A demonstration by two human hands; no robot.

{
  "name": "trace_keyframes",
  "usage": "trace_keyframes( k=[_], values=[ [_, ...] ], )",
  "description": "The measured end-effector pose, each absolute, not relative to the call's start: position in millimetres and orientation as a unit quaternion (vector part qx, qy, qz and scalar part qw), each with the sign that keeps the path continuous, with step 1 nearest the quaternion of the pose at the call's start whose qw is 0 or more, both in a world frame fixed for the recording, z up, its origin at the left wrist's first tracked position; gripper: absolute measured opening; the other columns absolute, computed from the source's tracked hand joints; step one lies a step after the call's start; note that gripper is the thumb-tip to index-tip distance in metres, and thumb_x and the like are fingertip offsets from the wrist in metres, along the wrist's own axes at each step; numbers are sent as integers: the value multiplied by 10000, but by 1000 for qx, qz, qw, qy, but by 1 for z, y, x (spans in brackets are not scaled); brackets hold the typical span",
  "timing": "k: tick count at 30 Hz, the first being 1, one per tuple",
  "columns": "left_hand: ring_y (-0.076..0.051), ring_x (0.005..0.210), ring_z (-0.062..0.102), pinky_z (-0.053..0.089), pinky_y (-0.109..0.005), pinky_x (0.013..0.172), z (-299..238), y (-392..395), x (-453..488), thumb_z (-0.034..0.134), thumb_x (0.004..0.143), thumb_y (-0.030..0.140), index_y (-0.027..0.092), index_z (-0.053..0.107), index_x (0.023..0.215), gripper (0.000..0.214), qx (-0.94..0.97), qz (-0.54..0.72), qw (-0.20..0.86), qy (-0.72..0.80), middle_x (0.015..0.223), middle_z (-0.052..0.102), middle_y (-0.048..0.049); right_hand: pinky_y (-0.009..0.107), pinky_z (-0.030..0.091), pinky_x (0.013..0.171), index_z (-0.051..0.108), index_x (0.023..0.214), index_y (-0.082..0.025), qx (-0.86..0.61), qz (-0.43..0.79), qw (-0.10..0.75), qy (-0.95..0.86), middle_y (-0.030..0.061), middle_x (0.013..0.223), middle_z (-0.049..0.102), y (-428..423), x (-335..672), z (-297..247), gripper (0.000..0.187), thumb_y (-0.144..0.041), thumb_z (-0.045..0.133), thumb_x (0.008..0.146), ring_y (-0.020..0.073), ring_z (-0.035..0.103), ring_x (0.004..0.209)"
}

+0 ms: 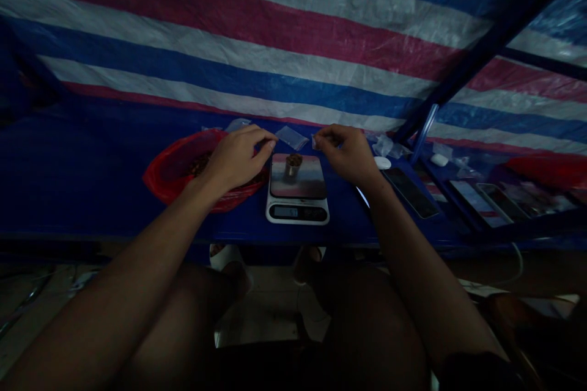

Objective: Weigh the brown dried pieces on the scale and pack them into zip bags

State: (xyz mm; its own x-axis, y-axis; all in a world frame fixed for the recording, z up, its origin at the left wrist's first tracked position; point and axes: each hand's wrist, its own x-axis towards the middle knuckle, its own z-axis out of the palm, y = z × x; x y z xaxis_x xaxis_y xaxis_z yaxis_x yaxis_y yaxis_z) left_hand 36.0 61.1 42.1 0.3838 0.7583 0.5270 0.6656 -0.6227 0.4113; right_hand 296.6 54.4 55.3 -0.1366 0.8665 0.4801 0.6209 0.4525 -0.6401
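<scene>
A white digital scale (298, 211) stands on the blue table with a small metal cup (292, 168) on its shiny plate. The cup is heaped with brown bits. Above the scale's left corner, my left hand (241, 156) has thumb and forefinger pinched together; whatever they may hold is too small to make out. My right hand (351, 149), at the scale's upper right, pinches a scrap of clear plastic, seemingly a small bag (314, 142). Between the hands lies a flat clear plastic bag (292, 137). Under my left forearm sits a red plastic bag (160, 174) holding more brown bits, partly hidden.
To the right lie a dark phone (410, 192), a white rounded case (382, 163) and crumpled clear plastic (387, 146). Beyond a blue metal post (424, 131) are more phones and a red bag (550, 170). A striped tarp (257, 43) hangs behind the table.
</scene>
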Motion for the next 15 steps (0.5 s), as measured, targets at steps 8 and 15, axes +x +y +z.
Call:
trace_keyframes(
  k=[8, 15],
  values=[
    [-308, 1183, 714, 555, -507, 1099, 23, 70, 19, 523, 1034, 349, 194, 789, 1235, 368, 860, 254, 68, 437, 1266, 798, -113, 387, 581, 887, 804, 1051, -168, -543, 133, 376, -740, 91, 1002, 847, 68, 313, 32, 303, -106, 572, 866, 248, 777, 946],
    [-316, 1272, 682, 496, -524, 1180, 31, 89, 21, 502, 1023, 288, 193, 800, 1238, 379, 855, 251, 41, 452, 1307, 796, -125, 398, 584, 941, 795, 1122, -151, -525, 156, 352, -759, 112, 1104, 843, 67, 312, 30, 425, -21, 553, 797, 248, 772, 1001]
  ],
)
